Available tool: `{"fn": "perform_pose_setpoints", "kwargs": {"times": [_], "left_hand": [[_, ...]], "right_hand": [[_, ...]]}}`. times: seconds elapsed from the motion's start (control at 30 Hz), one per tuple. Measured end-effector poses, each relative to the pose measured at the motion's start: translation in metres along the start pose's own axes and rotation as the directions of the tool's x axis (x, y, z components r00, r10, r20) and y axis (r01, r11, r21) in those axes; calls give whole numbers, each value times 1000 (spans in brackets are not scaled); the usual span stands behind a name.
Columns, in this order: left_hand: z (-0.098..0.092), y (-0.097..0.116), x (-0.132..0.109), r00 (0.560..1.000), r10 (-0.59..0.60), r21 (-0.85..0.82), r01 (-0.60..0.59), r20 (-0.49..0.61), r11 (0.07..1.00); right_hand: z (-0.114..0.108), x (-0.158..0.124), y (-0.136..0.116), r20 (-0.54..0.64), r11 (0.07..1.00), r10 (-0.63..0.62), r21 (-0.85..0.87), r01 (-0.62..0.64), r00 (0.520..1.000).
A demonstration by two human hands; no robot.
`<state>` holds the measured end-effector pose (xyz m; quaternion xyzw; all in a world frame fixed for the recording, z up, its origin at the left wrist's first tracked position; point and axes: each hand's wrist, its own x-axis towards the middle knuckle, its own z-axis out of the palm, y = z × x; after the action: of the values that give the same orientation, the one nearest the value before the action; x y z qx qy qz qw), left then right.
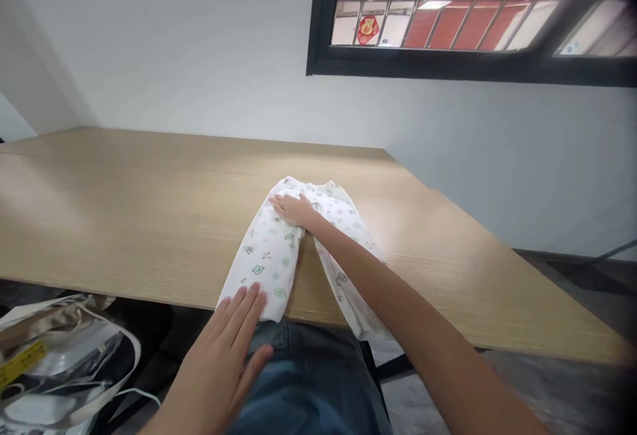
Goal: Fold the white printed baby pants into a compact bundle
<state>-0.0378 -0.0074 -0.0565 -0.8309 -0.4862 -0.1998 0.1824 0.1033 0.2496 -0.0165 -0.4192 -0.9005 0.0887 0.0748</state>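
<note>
White baby pants (271, 259) printed with small green and grey figures lie spread on the wooden table (149, 209). Their waist points toward the wall, and both legs run toward me, with the hems reaching the table's near edge. My right hand (294, 211) rests flat on the upper left part of the pants, fingers stretched out; its forearm crosses over the right leg and hides part of it. At the lower end of the left leg is my left hand (226, 345), palm down with straight fingers, its fingertips over the fabric. Neither hand grips anything.
A bag (107, 392) holding packages and a white strap stands below the table at the lower left. Behind the table rises a grey-white wall (199, 50) with a dark-framed barred window (438, 63). The table's right edge slants toward me.
</note>
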Motion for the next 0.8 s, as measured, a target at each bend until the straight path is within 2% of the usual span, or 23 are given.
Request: {"fn": "perform_pose_setpoints", "kwargs": {"times": [0.07, 0.13, 0.23, 0.3, 0.33, 0.4, 0.47, 0.5, 0.57, 0.63, 0.67, 0.7, 0.8], "left_hand": [[-9, 0, -9, 998, 27, 17, -26, -56, 1000], [-15, -3, -6, 998, 17, -19, -18, -63, 1000], [-18, -4, 15, 991, -120, -163, 129, 67, 978], [-14, 4, 38, 965, -230, -245, 255, 128, 935], [-11, 11, 52, 959, -252, -285, 280, 130, 917], [-2, 33, 83, 975, -204, -373, 223, 91, 901], [7, 60, 115, 993, -50, -442, 93, 106, 892], [11, 74, 129, 989, 21, -455, 50, 148, 889], [17, 97, 148, 951, 107, -443, 34, 290, 896], [19, 115, 151, 906, 131, -409, 49, 402, 911], [20, 121, 147, 902, 133, -396, 45, 410, 917], [20, 126, 139, 914, 138, -390, 24, 382, 921], [24, 137, 105, 974, 139, -355, -69, 177, 932]], "right_hand": [[-6, 3, 6, 4, 999, 44, 29, -44, 999], [-14, -6, 10, 21, 996, 52, 72, -53, 998], [-30, -47, 18, 25, 991, 41, 123, -43, 999], [-37, -84, 28, 24, 985, 37, 167, -41, 999], [-39, -103, 34, 28, 976, 40, 212, -45, 999], [-38, -134, 47, 49, 960, 68, 268, -79, 996], [-32, -152, 60, 66, 961, 61, 265, -76, 996], [-29, -155, 65, 61, 969, 36, 241, -50, 997], [-21, -150, 76, 42, 986, -14, 166, 7, 999], [-17, -136, 84, 4, 995, -5, 102, 5, 1000], [-16, -127, 88, -19, 996, 23, 86, -22, 1000], [-16, -118, 92, -41, 995, 55, 84, -52, 998], [-19, -95, 101, -126, 983, 144, 129, -128, 982]]}}
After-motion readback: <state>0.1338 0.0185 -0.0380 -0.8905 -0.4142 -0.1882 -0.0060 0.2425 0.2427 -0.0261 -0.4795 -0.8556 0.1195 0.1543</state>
